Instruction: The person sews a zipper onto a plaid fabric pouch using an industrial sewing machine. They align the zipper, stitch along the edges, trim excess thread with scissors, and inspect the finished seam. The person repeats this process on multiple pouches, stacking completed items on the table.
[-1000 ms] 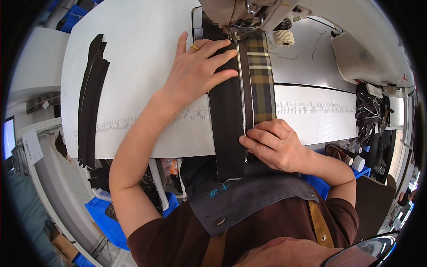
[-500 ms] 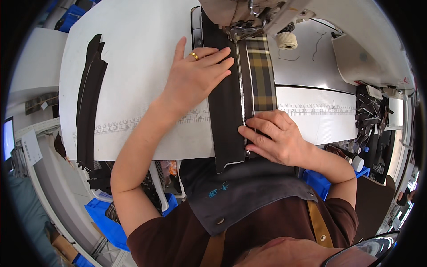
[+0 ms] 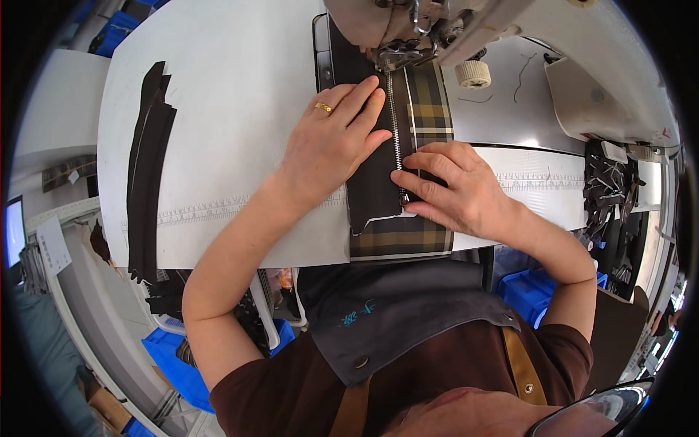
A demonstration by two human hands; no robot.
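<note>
Under the head of a sewing machine [image 3: 397, 54] runs a dark brown fabric strip [image 3: 368, 191] with a metal zipper [image 3: 397, 138] along it. Plaid fabric [image 3: 429, 102] lies beneath, showing at the right side and the near end. My left hand [image 3: 331, 138], with a ring, rests flat on the brown fabric left of the zipper, fingers stretched toward the presser foot. My right hand [image 3: 459, 189] pinches the zipper tape edge near its lower end, beside the zipper's slider [image 3: 403, 197]. What its fingertips hold is partly hidden.
Dark zippered fabric strips [image 3: 149, 175] lie on the left of the white table [image 3: 218, 87]. A printed ruler scale crosses the tabletop. Dark scraps [image 3: 613, 178] pile at the right. Blue bins [image 3: 175, 364] stand below the table edge.
The brown strip and zipper have moved away from me, toward the machine. Plaid fabric now shows at the near end. My left thumb has swung onto the fabric; my right hand has shifted slightly forward.
</note>
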